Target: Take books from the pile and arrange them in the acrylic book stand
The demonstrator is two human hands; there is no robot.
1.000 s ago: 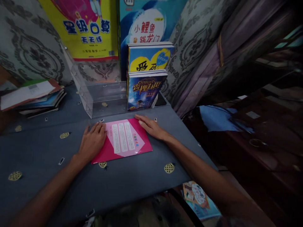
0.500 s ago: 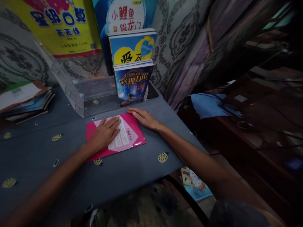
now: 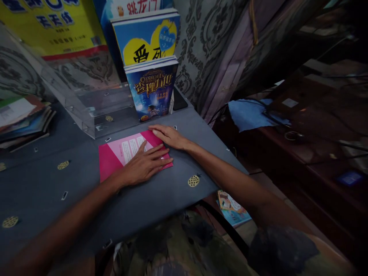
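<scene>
A grey tabletop (image 3: 143,207) carries a clear rack (image 3: 94,111) with standing books (image 3: 151,90). Before it lies a pink booklet (image 3: 115,159). The left hand (image 3: 145,165) presses flat on it, fingers spread, grasping nothing; the right hand (image 3: 169,137) rests open at its far corner. Pushed sideways, the glossy cover might slide or crease.

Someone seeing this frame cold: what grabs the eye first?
The bright pink booklet lying flat mid-table, with the left hand spread on it and the right hand at its far right corner. Just behind, a dark blue book stands upright beside a clear plastic rack.
</scene>
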